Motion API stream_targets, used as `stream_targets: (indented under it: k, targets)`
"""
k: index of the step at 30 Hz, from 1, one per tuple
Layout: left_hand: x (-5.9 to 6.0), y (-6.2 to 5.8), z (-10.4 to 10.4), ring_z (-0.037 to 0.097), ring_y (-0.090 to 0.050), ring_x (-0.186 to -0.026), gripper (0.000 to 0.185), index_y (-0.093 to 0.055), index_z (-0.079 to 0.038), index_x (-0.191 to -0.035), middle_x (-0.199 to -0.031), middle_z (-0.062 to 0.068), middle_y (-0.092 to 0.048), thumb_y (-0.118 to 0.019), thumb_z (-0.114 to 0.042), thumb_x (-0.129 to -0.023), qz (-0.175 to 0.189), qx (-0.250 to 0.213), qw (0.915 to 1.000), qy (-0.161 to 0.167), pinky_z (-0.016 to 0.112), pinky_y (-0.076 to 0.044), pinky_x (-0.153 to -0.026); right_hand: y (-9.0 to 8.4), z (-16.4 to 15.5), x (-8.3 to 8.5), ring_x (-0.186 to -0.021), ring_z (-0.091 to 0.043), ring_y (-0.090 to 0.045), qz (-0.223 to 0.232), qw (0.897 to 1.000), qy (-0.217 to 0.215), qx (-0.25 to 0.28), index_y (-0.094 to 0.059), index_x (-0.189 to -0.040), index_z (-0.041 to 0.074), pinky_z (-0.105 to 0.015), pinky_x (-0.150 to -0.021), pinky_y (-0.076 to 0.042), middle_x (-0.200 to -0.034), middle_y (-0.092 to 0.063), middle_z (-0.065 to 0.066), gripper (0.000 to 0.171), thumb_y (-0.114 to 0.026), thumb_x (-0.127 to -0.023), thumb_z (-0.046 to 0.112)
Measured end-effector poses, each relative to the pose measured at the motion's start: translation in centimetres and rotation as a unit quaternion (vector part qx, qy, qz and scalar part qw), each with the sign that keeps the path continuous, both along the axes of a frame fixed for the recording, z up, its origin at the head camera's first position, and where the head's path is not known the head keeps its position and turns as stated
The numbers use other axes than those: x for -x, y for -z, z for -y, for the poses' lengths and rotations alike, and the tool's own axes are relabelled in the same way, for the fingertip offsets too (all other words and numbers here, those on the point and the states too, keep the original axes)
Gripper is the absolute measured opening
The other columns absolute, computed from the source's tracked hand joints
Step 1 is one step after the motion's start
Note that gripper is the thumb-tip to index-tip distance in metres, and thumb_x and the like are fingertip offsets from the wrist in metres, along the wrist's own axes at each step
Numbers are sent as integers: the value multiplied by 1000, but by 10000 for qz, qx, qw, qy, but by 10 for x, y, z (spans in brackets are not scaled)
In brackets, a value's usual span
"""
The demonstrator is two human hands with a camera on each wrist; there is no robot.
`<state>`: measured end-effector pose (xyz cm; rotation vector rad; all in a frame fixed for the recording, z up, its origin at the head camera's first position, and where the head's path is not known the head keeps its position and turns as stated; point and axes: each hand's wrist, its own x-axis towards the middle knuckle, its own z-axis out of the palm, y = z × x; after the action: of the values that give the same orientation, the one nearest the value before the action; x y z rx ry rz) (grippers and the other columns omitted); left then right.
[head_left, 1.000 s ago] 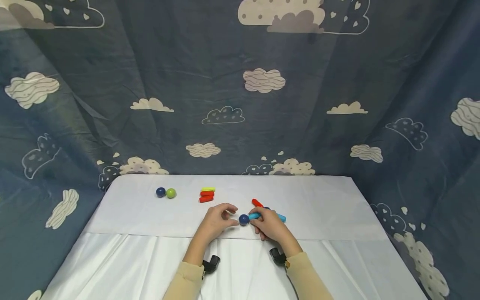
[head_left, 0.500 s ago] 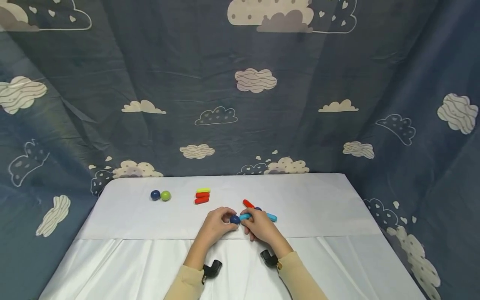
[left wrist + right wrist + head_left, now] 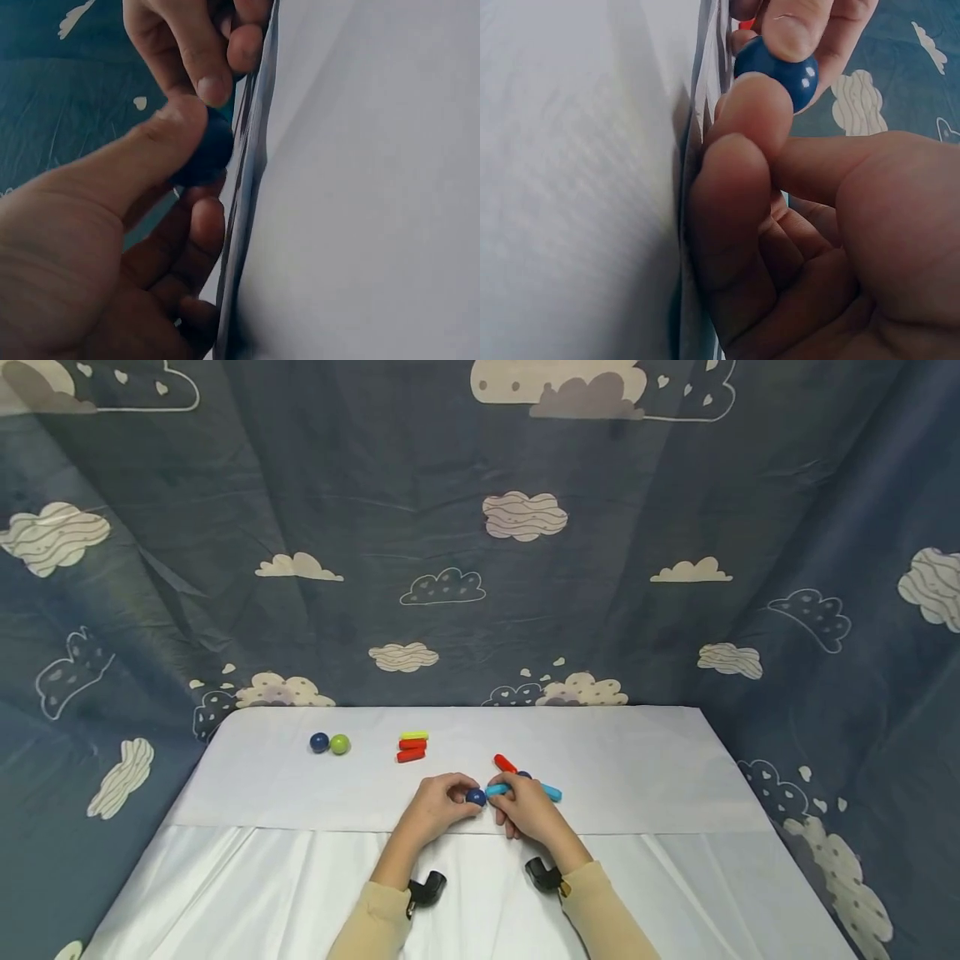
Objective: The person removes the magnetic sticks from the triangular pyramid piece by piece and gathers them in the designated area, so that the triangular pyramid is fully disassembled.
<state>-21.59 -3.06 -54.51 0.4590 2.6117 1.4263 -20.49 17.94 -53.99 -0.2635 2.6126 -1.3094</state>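
In the head view my left hand [image 3: 437,803] pinches a dark blue ball [image 3: 476,797] between thumb and fingers. My right hand [image 3: 531,812] holds a light blue stick [image 3: 497,790] whose left end meets or nearly meets that ball. Beyond the right hand, another light blue piece [image 3: 552,793] sticks out; whether it is the same stick is hidden. A red stick [image 3: 505,763] slants behind this hand, close to a second dark blue ball [image 3: 524,774] that is partly covered. The right wrist view shows the pinched ball [image 3: 801,79] close beside the right fingertips.
On the white-covered table [image 3: 637,768], a dark blue ball [image 3: 319,742] and a green ball [image 3: 340,744] lie together at the back left. Two red sticks [image 3: 411,756] and a yellow one [image 3: 414,736] lie right of them. A cloud-patterned curtain [image 3: 600,635] rises behind.
One second ago my left fingers were apart from the ball at the stick's end; they have closed in and now pinch it. My right hand keeps its hold on the light blue stick.
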Motion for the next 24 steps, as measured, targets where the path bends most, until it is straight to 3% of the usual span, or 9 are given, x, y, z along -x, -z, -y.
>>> stream_targets:
  k: [5,12,18,24]
  targets:
    - [3,-4,7,11,-59,-83,31,-78,-18,-116,-89,-3,-69,-87,-27,-88,99,-429,9989,-163,28,-48,-78,-1,-1,0,-41,-10,-57,50,10000,50,33,-64,-128,3,-27,-45,-51,-64,-66,0,23,-61,-108,14]
    - [6,-15,23,13,-60,-87,35,-78,-17,-118,-94,0,-71,-90,-25,-86,282,-1023,9913,-784,26,-49,-77,-3,1,-1,-43,-11,-57,171,9997,139,57,-64,-126,4,-27,-46,-52,-65,-65,-1,22,-63,-107,14]
    - [9,-29,45,15,-61,-86,32,-79,-20,-114,-100,2,-74,-91,-25,-84,-98,-1192,9841,-1313,23,-47,-70,-3,2,0,-43,-11,-57,152,9998,74,77,-65,-125,4,-27,-46,-52,-65,-65,-1,21,-63,-107,13]
    - [10,-44,75,13,-61,-91,35,-80,-21,-118,-99,5,-75,-91,-29,-85,-395,-1238,9682,-2137,25,-44,-75,-3,1,1,-42,-11,-57,137,9999,6,43,-64,-125,4,-27,-46,-51,-65,-65,-1,21,-63,-107,13]
